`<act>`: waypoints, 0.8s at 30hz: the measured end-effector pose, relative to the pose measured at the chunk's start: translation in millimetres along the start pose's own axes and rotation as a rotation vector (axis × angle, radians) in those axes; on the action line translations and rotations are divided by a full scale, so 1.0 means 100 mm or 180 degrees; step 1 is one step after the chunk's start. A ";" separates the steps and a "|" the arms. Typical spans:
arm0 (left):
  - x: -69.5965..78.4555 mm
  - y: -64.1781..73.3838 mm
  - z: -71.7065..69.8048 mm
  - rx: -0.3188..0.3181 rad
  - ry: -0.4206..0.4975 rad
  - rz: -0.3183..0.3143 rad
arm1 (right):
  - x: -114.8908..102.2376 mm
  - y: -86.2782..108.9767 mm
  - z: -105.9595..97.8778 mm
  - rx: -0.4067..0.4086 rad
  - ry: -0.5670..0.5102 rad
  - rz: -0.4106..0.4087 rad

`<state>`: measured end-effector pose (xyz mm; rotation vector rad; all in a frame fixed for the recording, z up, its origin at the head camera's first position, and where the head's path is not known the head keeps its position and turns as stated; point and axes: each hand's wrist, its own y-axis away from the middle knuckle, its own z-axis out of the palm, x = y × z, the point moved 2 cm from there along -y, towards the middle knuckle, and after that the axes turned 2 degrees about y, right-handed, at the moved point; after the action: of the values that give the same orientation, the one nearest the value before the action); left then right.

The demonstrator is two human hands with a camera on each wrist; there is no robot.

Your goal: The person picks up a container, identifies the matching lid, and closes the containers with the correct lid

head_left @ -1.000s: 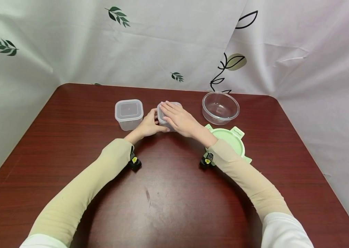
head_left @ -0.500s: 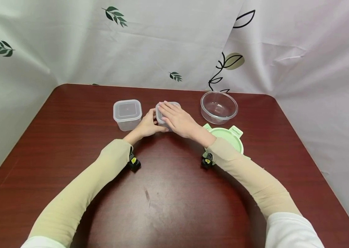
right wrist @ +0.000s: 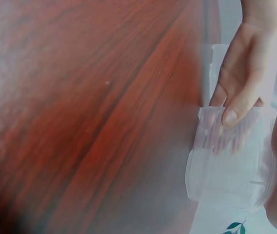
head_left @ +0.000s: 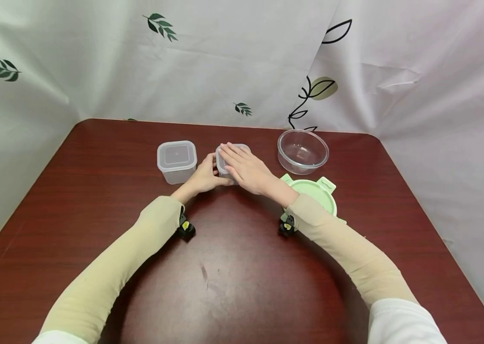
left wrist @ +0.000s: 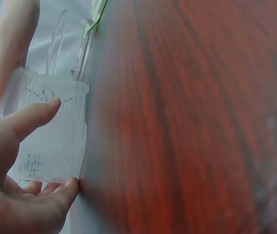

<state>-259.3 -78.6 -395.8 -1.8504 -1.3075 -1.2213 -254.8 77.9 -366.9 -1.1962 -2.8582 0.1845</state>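
In the head view a clear square plastic food container (left wrist: 55, 141) stands upright near the back middle of the table, its frosted lid (head_left: 221, 165) on top. My left hand (head_left: 202, 177) grips its left side, thumb along the front wall and fingers curled at the side and behind. Straight fingers of my right hand (head_left: 248, 169) lie flat across the lid and cover much of it. The right wrist view shows the left thumb (right wrist: 232, 117) against the container wall. A second lidded square container (head_left: 177, 160) sits just left of my left hand.
A round clear bowl (head_left: 303, 152) without a lid stands at the back right. Before it lies a pale green round lid (head_left: 317, 192) with side tabs, partly under my right forearm. A patterned white cloth (head_left: 207, 62) hangs behind the table's back edge.
The head view has shifted slightly. Both hands keep the same pose on the container, and nothing else on the table has visibly moved.
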 end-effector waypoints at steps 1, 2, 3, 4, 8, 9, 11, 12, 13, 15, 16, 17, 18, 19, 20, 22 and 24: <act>0.00 0.01 0.00 0.0000 -0.0007 -0.0007 | 0.00 0.00 0.00 -0.0008 -0.0013 0.0004; 0.00 0.01 0.00 0.0004 -0.0010 -0.0010 | 0.00 0.00 0.00 -0.0016 -0.0026 0.0007; 0.00 0.02 0.00 0.0009 -0.0024 -0.0003 | 0.00 0.00 0.00 -0.0016 -0.0034 0.0008; 0.00 0.02 0.01 0.0016 -0.0030 0.0012 | -0.01 0.00 0.00 -0.0019 -0.0048 0.0013; 0.00 0.02 0.02 0.0051 -0.0018 0.0060 | 0.00 0.00 -0.01 0.0011 -0.0055 0.0002; 0.00 0.02 0.02 0.0060 -0.0008 0.0067 | 0.00 0.00 -0.02 0.0021 -0.0042 -0.0004; 0.00 0.03 0.03 0.0082 0.0021 0.0067 | 0.00 0.01 -0.03 0.0049 -0.0003 -0.0018; 0.00 0.03 0.03 0.0094 0.0035 0.0066 | 0.00 0.01 -0.04 0.0073 0.0022 -0.0027; 0.00 0.03 0.04 0.0104 0.0038 0.0061 | 0.00 0.01 -0.05 0.0102 0.0052 -0.0036; 0.00 0.04 0.04 0.0118 0.0039 0.0056 | 0.01 0.02 -0.06 0.0173 0.0106 -0.0056; 0.00 0.04 0.04 0.0128 0.0031 0.0050 | 0.01 0.02 -0.07 0.0224 0.0117 -0.0077; 0.00 0.05 0.04 0.0136 0.0028 0.0045 | 0.00 0.03 -0.07 0.0286 0.0120 -0.0100; 0.00 0.05 0.04 0.0149 0.0019 0.0034 | 0.00 0.03 -0.08 0.0354 0.0119 -0.0127; 0.01 0.05 0.04 0.0162 0.0011 0.0028 | 0.00 0.03 -0.08 0.0416 0.0115 -0.0155; 0.00 0.05 0.04 0.0177 -0.0003 0.0022 | -0.01 0.03 -0.09 0.0482 0.0102 -0.0184; 0.00 0.05 0.04 0.0208 -0.0026 0.0003 | -0.02 0.04 -0.09 0.0589 0.0069 -0.0233; 0.01 0.06 0.04 0.0224 -0.0049 -0.0013 | -0.03 0.04 -0.10 0.0656 0.0061 -0.0267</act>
<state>-252.4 -76.7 -396.4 -1.8119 -1.3460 -1.1504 -248.8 79.1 -357.1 -1.0323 -2.7833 0.4492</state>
